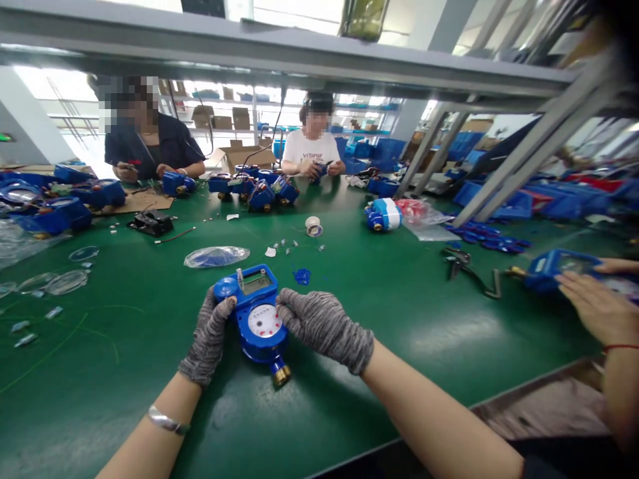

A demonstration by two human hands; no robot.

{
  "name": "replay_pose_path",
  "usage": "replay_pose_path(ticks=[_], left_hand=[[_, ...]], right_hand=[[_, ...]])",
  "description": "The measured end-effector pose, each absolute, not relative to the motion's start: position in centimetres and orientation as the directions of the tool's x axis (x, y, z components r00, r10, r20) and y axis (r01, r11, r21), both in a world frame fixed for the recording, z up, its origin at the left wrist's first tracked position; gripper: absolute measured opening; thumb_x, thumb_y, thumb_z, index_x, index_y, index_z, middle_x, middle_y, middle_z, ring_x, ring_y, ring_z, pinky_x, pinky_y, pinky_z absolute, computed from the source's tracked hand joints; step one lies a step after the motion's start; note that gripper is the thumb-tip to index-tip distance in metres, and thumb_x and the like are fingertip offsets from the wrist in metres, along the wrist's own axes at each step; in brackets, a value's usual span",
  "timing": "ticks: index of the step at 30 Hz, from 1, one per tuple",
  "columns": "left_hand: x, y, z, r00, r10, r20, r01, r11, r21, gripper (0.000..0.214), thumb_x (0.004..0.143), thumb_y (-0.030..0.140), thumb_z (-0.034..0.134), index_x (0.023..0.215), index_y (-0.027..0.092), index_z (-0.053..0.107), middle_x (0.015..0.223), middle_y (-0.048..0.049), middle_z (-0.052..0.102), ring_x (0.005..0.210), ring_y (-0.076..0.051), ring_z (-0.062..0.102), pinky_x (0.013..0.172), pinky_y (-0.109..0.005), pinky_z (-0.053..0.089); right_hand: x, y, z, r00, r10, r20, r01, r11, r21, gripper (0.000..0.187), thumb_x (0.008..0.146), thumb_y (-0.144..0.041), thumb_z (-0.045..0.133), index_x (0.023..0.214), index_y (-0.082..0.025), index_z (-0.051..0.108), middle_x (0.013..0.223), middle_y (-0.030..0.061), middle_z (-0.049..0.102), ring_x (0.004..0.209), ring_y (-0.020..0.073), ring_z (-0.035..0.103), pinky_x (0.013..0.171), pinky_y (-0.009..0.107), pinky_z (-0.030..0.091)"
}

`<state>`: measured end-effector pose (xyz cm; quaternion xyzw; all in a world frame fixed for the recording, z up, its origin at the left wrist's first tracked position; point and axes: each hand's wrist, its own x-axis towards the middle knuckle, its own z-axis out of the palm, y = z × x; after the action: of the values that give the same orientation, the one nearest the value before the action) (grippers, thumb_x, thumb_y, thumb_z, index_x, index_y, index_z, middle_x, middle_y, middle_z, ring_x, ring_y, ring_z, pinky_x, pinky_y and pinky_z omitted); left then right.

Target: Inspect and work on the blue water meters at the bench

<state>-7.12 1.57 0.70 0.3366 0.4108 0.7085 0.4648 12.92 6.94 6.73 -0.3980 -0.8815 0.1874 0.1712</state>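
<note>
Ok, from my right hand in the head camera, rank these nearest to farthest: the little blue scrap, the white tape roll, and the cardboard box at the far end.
From the right hand:
1. Blue scrap, just beyond the hand on the green table.
2. White tape roll, farther up mid-table.
3. Cardboard box, at the table's far end, between the two seated people.

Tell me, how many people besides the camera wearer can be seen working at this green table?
3. One person in a dark top sits far left, one person in a white shirt at the far middle, and a co-worker's hands show at right. Others may be hidden.
</note>
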Motion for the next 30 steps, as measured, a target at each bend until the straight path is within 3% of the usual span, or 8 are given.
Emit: replay_pose_path(ticks=[3, 5, 7, 10, 21, 30], left_hand=[[-7.1, 1.4, 0.3, -0.366, 0.926, 0.095, -0.352, -0.232, 0.907, 0.046, 0.081, 0.039, 0.069, 0.122, 0.024, 0.056, 0.118, -0.0078, 0.064, 0.113, -0.032, 0.057, 0.101, -0.049, 0.043], [-7.1, 1.3, 0.0, -0.378, 0.92, 0.106, -0.341, -0.245, 0.908, 0.042, 0.083, 0.039, 0.066, 0.121, 0.026, 0.056, 0.119, -0.0065, 0.063, 0.113, -0.032, 0.057, 0.101, -0.05, 0.043], [-6.9, 1.3, -0.4, -0.394, 0.912, 0.117, -0.335, -0.261, 0.905, 0.039, 0.083, 0.039, 0.066, 0.118, 0.026, 0.057, 0.119, -0.0054, 0.063, 0.113, -0.031, 0.058, 0.101, -0.049, 0.043], [-6.6, 1.3, -0.8, -0.388, 0.915, 0.111, -0.336, -0.252, 0.908, 0.043, 0.08, 0.041, 0.07, 0.118, 0.025, 0.058, 0.119, -0.0068, 0.064, 0.112, -0.031, 0.059, 0.101, -0.049, 0.043], [-7.0, 1.3, -0.8, -0.314, 0.948, 0.058, -0.314, -0.161, 0.936, 0.048, 0.08, 0.038, 0.072, 0.124, 0.027, 0.056, 0.125, -0.007, 0.062, 0.121, -0.03, 0.053, 0.109, -0.048, 0.035], [-7.3, 1.5, -1.2, -0.331, 0.941, 0.066, -0.287, -0.167, 0.943, 0.047, 0.08, 0.038, 0.072, 0.123, 0.025, 0.057, 0.124, -0.0076, 0.062, 0.122, -0.032, 0.052, 0.107, -0.049, 0.037]], right_hand=[[15.0, 10.3, 5.4, -0.671, 0.722, 0.168, 0.467, 0.588, -0.661, 0.029, 0.09, -0.036, 0.047, 0.107, -0.02, 0.064, 0.08, 0.0021, 0.067, 0.068, 0.0125, 0.058, 0.065, 0.024, 0.043], [16.6, 13.0, 3.7, -0.537, 0.818, 0.206, 0.501, 0.506, -0.702, 0.029, 0.088, -0.031, 0.048, 0.11, -0.018, 0.062, 0.087, 0.0034, 0.068, 0.073, 0.0131, 0.059, 0.069, 0.025, 0.045], [17.9, 15.3, 1.8, -0.381, 0.901, 0.209, 0.642, 0.42, -0.641, 0.028, 0.087, -0.026, 0.049, 0.109, -0.016, 0.062, 0.096, 0.0055, 0.068, 0.08, 0.014, 0.06, 0.074, 0.025, 0.046], [18.1, 16.9, -0.4, -0.34, 0.929, 0.148, 0.777, 0.366, -0.511, 0.024, 0.083, -0.021, 0.051, 0.103, -0.016, 0.064, 0.099, 0.0062, 0.069, 0.084, 0.0149, 0.061, 0.076, 0.024, 0.045], [14.7, 16.8, -0.5, -0.319, 0.944, 0.083, 0.887, 0.328, -0.326, 0.019, 0.086, -0.025, 0.05, 0.091, -0.016, 0.066, 0.091, 0.0086, 0.069, 0.08, 0.0166, 0.061, 0.07, 0.024, 0.041], [14.7, 15.7, -0.7, -0.356, 0.934, 0.027, 0.914, 0.355, -0.196, 0.03, 0.095, -0.027, 0.038, 0.1, -0.014, 0.064, 0.103, 0.0134, 0.067, 0.091, 0.0192, 0.063, 0.078, 0.027, 0.044]])
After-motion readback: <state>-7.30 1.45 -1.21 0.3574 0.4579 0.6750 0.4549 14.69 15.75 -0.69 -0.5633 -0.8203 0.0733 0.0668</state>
